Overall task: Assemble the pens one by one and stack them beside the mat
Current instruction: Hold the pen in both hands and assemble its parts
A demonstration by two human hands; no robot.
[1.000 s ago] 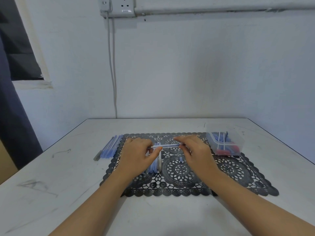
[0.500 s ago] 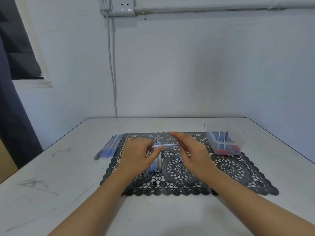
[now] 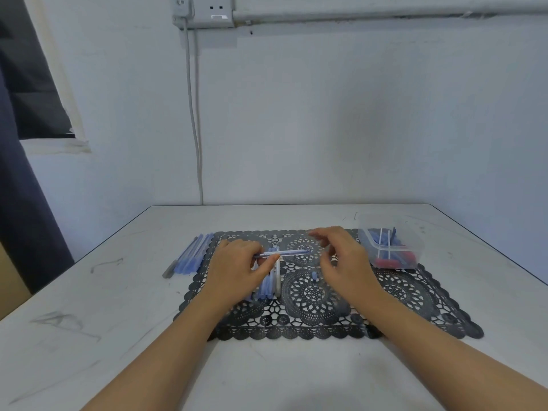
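Partway through, I judge — finished pens [image 3: 192, 258] lie on the counter [image 3: 118, 307] just left of the mat [image 3: 415, 292], the left hand [image 3: 237, 268] keeps a pinching grip on one pen [image 3: 292, 253] above it, and the right hand [image 3: 344, 259], grip spread, hangs beside its tip — loose barrels [image 3: 267, 287] and a tub [image 3: 415, 247] of parts wait.

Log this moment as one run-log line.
step: assembling pen | left hand: pinches pen over mat | right hand: open, beside pen's end | finished pens: beside mat's left edge | tub: far right of mat

mat [image 3: 394, 295]: black lace; pens [image 3: 192, 256]: pale blue; table [image 3: 103, 321]: white
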